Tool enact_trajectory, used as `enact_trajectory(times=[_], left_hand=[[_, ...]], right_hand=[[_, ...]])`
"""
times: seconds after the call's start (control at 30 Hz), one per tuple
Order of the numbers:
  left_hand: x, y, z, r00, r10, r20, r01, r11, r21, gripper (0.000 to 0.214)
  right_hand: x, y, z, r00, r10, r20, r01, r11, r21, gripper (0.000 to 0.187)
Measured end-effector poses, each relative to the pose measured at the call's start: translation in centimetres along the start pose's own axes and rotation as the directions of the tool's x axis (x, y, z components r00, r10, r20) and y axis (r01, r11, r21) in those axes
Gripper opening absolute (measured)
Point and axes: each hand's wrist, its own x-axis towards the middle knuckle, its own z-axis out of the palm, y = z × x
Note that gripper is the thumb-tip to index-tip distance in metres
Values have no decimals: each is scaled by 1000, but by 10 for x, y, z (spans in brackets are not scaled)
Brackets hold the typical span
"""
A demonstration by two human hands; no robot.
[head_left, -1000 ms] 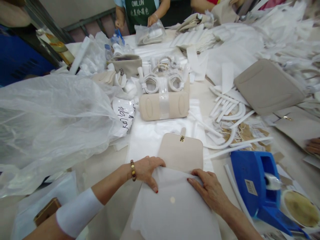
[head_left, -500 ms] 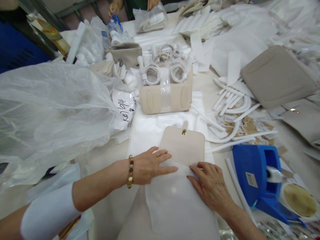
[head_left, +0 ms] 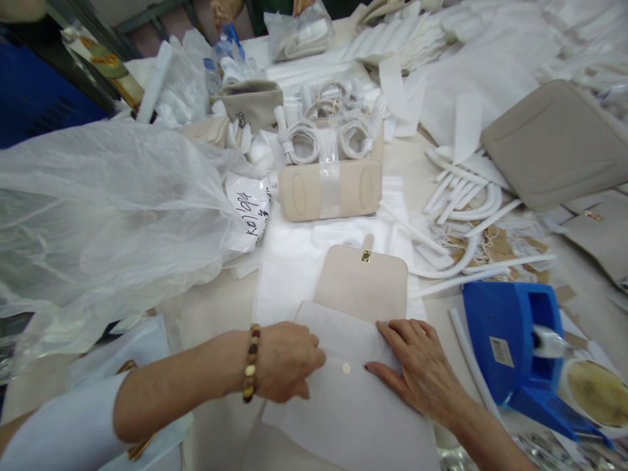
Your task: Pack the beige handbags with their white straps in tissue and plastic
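Note:
A beige bag flap [head_left: 360, 281] with a gold-toned clasp [head_left: 366, 256] lies flat in front of me, its tab pointing away. A thin translucent white sheet [head_left: 363, 418] covers the part nearer to me, and a small pale round spot [head_left: 346, 368] shows on it. My left hand [head_left: 287, 362], a beaded bracelet at its wrist, is closed over the sheet's left side; its fingers are curled, and what they may pinch is hidden. Flat on the sheet's right edge rests my right hand [head_left: 415, 363], thumb and forefinger apart.
A beige bag [head_left: 328, 190] with wrapped coiled straps stands beyond. Crumpled plastic [head_left: 112, 209] spreads at left. To the right are a blue tape dispenser [head_left: 510, 347], white tubing [head_left: 471, 196] and a taupe bag panel [head_left: 554, 144]. A co-worker's hand [head_left: 226, 12] shows at the top.
My left hand has drawn back toward me, its spread fingers now curled. The sheet's upper left corner now shows, and the round spot is clearer. My right hand stays nearly in place.

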Motion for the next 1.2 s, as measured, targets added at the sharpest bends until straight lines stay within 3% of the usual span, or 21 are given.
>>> enact_trajectory(times=[0.1,0.2,0.33,0.47,0.6,0.77,0.87,0.93,1.03,1.1,1.2], left_hand=[[24,11,0,991,-77,-112,83,995,50,71],[38,13,14,982,34,-184,-16,995,97,96],[41,4,33,975,116,-189,-114,993,21,97],[42,-1,35,972,120,-201,-127,992,-24,98],[42,-1,32,970,129,-206,-138,990,-32,97],[42,-1,32,974,116,-196,-123,992,-24,97],[42,-1,33,972,122,-202,-129,991,-21,97],[42,-1,33,971,121,-208,-127,992,-17,97],[40,-1,33,973,112,-203,-117,993,-11,95],[38,-2,34,963,115,-244,-119,993,-3,94],[40,-4,44,922,189,-337,-200,980,3,98]], right_hand=[[0,1,1,1000,-4,15,4,1000,-1,52],[-1,0,3,1000,4,23,-5,1000,2,51],[0,-1,-1,1000,6,24,-7,1000,16,49],[24,14,-11,999,4,49,-6,998,55,34],[75,40,-11,983,157,-98,-157,988,9,33],[129,54,-3,931,362,-45,-365,926,-99,34],[141,50,-17,919,394,-16,-394,916,-75,30],[136,40,-37,932,358,55,-359,933,-2,22],[108,10,-65,982,133,131,-155,972,178,14],[77,-15,-70,998,-35,55,24,982,189,16],[28,-45,-52,978,-176,-115,187,979,88,22]])
